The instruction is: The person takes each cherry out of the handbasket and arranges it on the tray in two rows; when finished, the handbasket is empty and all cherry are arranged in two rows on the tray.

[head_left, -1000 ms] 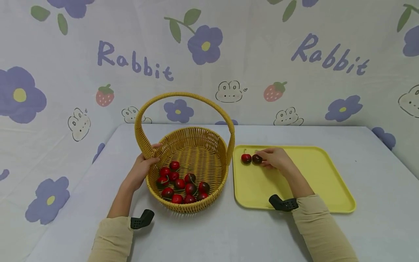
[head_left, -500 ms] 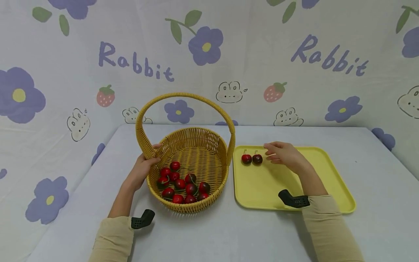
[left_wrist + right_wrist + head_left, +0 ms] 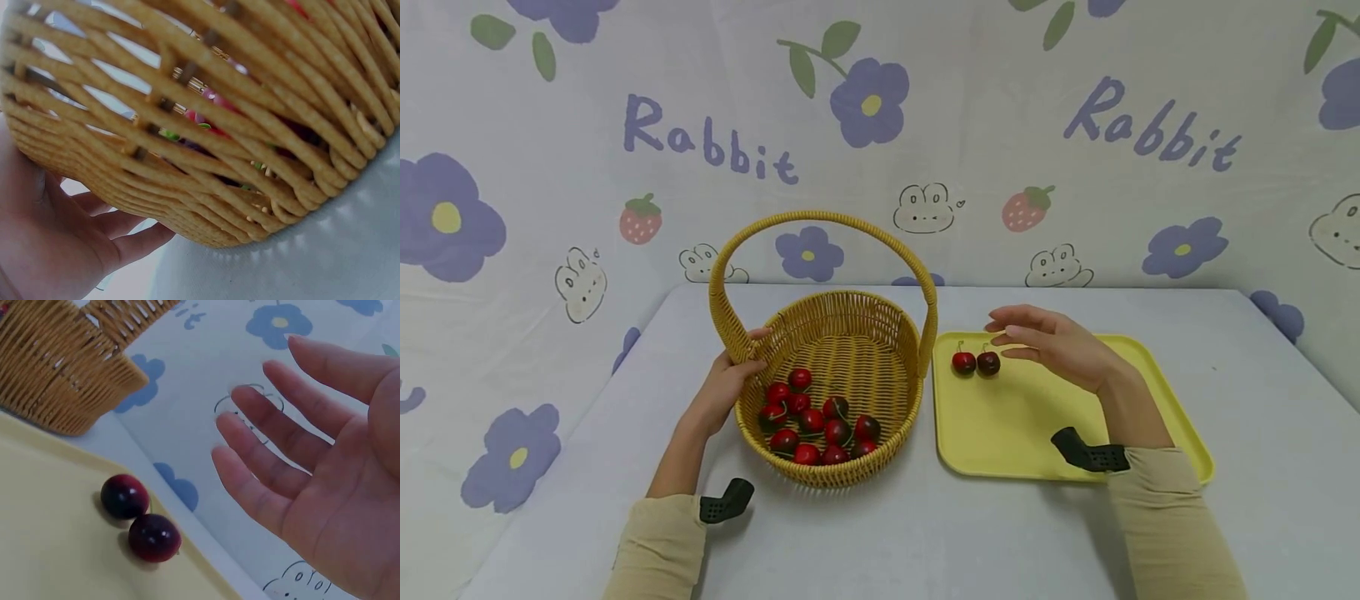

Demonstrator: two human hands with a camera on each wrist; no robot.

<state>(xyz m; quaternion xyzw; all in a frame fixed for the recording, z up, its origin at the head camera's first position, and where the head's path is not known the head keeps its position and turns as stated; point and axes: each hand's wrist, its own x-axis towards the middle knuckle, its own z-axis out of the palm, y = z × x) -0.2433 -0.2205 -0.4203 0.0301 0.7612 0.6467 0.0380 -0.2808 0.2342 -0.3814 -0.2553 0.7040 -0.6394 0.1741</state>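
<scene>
On the left stands a tan wicker basket (image 3: 842, 312) with a tall arched handle. Several dark red cherries (image 3: 812, 422) lie in its front left part. My left hand (image 3: 718, 392) grips the basket's left side by the handle's foot, thumb over the rim; the left wrist view shows fingers (image 3: 144, 244) against the outer weave. Two cherries with stems sit side by side near the yellow tray's (image 3: 992, 433) far left corner: a redder one (image 3: 963, 362) and a darker one (image 3: 988, 364). My right hand (image 3: 1063, 346) hovers above the tray, right of them, fingers extended and holding nothing.
The white-covered table (image 3: 880, 542) runs along the front and both sides. A patterned cloth backdrop (image 3: 970, 100) rises behind it. The basket's handle arches high, and its right foot stands close to the tray's left edge.
My right hand has released the darker cherry beside the redder one, then drawn up and to the right, its fingers spreading. The left hand and basket stay where they were.
</scene>
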